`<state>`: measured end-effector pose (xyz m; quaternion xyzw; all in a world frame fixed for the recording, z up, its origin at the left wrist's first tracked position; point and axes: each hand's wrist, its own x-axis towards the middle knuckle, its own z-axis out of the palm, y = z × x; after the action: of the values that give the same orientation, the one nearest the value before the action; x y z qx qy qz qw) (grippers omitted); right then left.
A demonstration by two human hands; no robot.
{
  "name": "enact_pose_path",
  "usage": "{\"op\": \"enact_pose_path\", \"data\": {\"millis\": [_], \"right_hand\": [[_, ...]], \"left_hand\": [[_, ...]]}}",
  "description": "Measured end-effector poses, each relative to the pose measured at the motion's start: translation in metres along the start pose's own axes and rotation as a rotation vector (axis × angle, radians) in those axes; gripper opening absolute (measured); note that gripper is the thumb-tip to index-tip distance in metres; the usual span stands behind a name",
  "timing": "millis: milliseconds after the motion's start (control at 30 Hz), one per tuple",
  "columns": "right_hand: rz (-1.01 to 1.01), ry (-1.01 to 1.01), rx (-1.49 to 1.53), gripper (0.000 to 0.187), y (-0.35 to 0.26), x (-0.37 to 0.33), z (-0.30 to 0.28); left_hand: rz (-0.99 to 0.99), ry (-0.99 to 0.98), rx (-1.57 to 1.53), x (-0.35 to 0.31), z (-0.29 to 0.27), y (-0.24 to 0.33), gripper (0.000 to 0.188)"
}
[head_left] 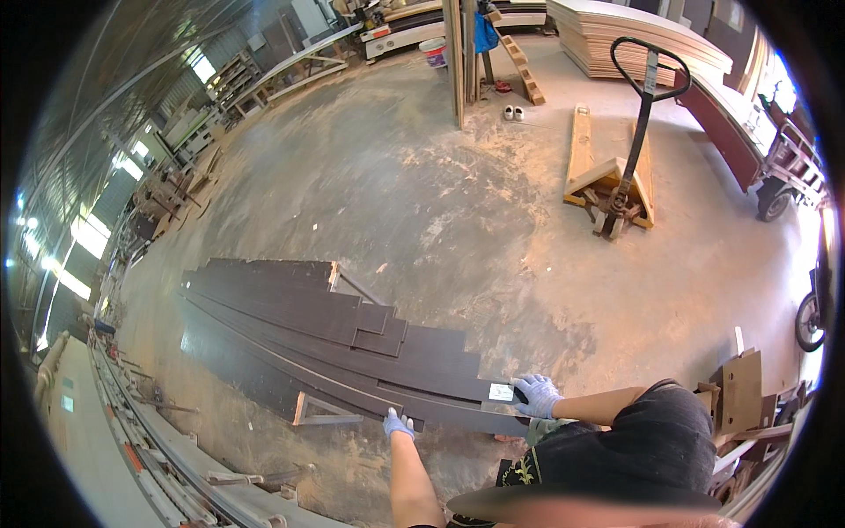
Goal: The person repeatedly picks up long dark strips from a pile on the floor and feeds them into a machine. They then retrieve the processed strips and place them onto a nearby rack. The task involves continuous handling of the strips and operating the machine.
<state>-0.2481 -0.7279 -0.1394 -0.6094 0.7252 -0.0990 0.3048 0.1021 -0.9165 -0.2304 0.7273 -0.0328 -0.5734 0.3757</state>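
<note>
Planks, long, flat and dark brown (304,304), lie overlapping in a low stack, their ends stepped and uneven, in front of the worker. An angled grey support with a pale end (330,417) shows under their near edge, above the stained grey concrete floor (370,176). The worker's left hand in a pale lavender glove (399,424) is at the nearest plank's edge, close to its end; from where I stand I cannot tell whether its fingers pinch the wood or merely rest there. The right hand, gloved alike (538,396), is at the stack's right end, just beside a small white rectangular label (501,392). Its fingers reach toward that label with something dark beside them; whether they grip, I cannot tell. Beyond, well apart from the stack, stands a yellow pallet jack with a black loop handle (635,141), and behind it a tall pile of pale sheets (616,44). An open brown cardboard box (740,392) sits to the worker's right.
</note>
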Motion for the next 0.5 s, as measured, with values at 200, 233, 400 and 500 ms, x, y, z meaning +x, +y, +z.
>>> {"op": "enact_pose_path", "data": {"millis": [200, 233, 400, 500], "right_hand": [[-0.180, 0.034, 0.032, 0.063, -0.021, 0.018, -0.014], [-0.229, 0.028, 0.095, 0.064, -0.033, 0.026, -0.013], [-0.520, -0.297, 0.253, 0.076, -0.121, 0.078, 0.022], [-0.514, -0.613, 0.432, 0.085, -0.183, 0.079, 0.069]], "left_hand": [[0.118, -0.098, -0.141, -0.027, -0.044, -0.032, 0.039], [0.111, -0.091, -0.190, -0.041, -0.060, -0.039, 0.029], [0.264, -0.095, -0.290, -0.123, -0.170, -0.075, 0.022], [0.337, -0.010, -0.151, -0.178, -0.222, -0.116, 0.017]]}}
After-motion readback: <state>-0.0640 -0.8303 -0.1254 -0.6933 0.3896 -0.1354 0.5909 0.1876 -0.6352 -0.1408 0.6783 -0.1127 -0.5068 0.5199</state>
